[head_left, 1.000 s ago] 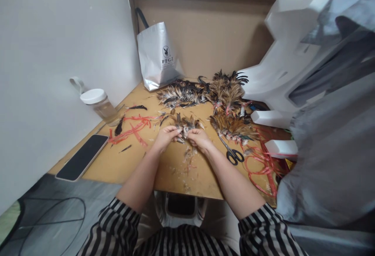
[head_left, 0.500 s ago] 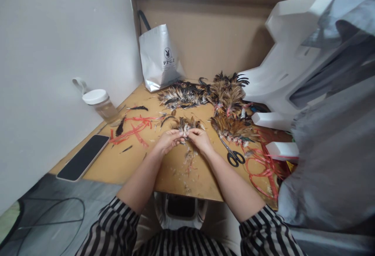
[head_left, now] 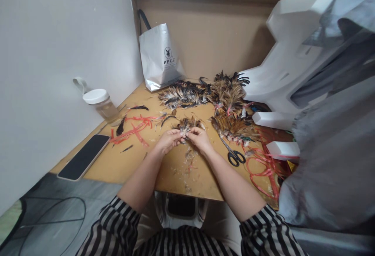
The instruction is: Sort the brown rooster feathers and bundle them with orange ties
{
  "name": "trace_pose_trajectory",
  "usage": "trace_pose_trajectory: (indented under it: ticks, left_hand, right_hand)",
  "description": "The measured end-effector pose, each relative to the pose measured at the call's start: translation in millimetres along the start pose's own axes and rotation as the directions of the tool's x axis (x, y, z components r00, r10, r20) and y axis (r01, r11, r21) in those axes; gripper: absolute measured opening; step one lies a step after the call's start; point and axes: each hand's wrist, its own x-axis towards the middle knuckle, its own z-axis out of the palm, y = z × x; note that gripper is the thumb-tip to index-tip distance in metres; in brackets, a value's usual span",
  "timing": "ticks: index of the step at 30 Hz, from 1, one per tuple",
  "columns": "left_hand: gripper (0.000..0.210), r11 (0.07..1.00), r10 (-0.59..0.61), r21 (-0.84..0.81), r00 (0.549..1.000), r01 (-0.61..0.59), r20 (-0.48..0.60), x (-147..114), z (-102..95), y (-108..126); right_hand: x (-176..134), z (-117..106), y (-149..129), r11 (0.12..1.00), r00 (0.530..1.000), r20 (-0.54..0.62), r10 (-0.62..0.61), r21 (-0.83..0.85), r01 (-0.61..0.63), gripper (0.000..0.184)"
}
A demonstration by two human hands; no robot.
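Observation:
Both my hands meet over the middle of the table, with fingertips pinched at the pale quill ends of a small bunch of brown feathers [head_left: 189, 123]. My left hand [head_left: 170, 140] is closed on it from the left, and my right hand [head_left: 199, 139] from the right. The fingers partly cover the quills. Bits of fluff and loose feather [head_left: 190, 155] lie just below. To the right are a bundle of brown feathers [head_left: 236, 127] and scissors with black handles [head_left: 236, 157]. Farther back sit a dark and white feather pile [head_left: 184, 95] and another brown bundle [head_left: 227, 92].
A phone [head_left: 84, 157] and a white-lidded jar [head_left: 102, 104] stand on the left, near red plastic strips [head_left: 136, 130]. A silver bag [head_left: 160, 59] leans at the back. White foam pieces [head_left: 269, 68], red ribbon [head_left: 260, 170] and grey cloth [head_left: 334, 150] crowd the right.
My fingers have shifted slightly at the quill ends, and less of the white fluff shows between them. Everything else stays in place.

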Motion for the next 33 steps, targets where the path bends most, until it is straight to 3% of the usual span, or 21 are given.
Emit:
trace_pose_trajectory:
  ticks: [4,7,14,21,33]
  left_hand:
    - [0.021,1.000,0.011,-0.010,0.999,-0.010,0.037,1.1,-1.6,-0.4]
    - [0.022,1.000,0.011,-0.019,0.998,-0.010,0.054,0.1,-1.4,1.0]
    - [0.022,0.999,0.009,0.052,0.996,-0.014,0.089,-3.4,0.7,3.0]
    - [0.025,0.993,0.013,0.112,0.997,-0.022,0.076,-4.2,2.2,3.2]
    - [0.026,0.975,-0.012,0.224,0.999,0.000,0.049,-5.2,4.1,1.9]
  right_hand:
    - [-3.6,-0.4,-6.8,0.986,0.991,0.058,0.119,0.109,-0.125,0.023]
    - [-3.3,-2.0,-6.9,0.978,0.987,0.081,0.137,0.150,-0.148,0.025]
    - [-2.0,-2.0,-5.0,0.983,0.994,0.053,0.096,0.154,-0.103,0.027]
    - [-0.4,-4.1,-0.2,0.981,0.989,0.081,0.123,0.138,-0.134,0.029]
    - [2.6,-6.3,2.7,0.999,0.999,0.042,-0.010,-0.033,0.011,0.026]
